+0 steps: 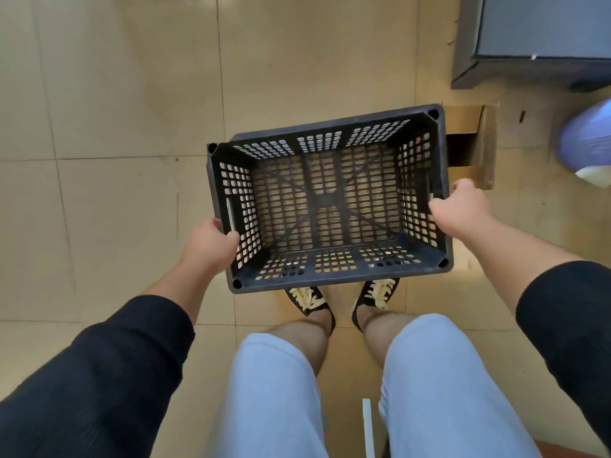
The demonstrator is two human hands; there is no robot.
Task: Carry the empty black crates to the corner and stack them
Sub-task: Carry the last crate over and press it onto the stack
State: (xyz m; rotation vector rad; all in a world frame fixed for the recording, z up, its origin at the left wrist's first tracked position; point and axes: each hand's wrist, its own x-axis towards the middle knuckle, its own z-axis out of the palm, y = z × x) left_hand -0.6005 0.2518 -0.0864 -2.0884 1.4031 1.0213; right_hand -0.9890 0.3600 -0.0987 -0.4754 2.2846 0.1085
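Both hands closed on the black crate, one per short end: left hand wrapped over the left rim beside the handle slot, right hand over the right rim, fingers curled onto the wall; fingertips mostly hidden on both sides. Crate is empty, open side up, roughly level, slightly skewed to the tile lines. It sits low in front of the person's knees, above the shoes; can't tell for sure whether it's lifted clear or resting on the tiled floor. Flattened cardboard box lies just beyond the crate's right end, partly behind it. Grey cabinet top right, pale blue bag at the right edge. No other crate and no stack in view, corner not identifiable. My read: carry step for this crate, either just picked up or about to be set down. Next needs an even two-hand hold, keep it level, clear the cardboard and cabinet, then line corners up with whatever's underneath before letting go.
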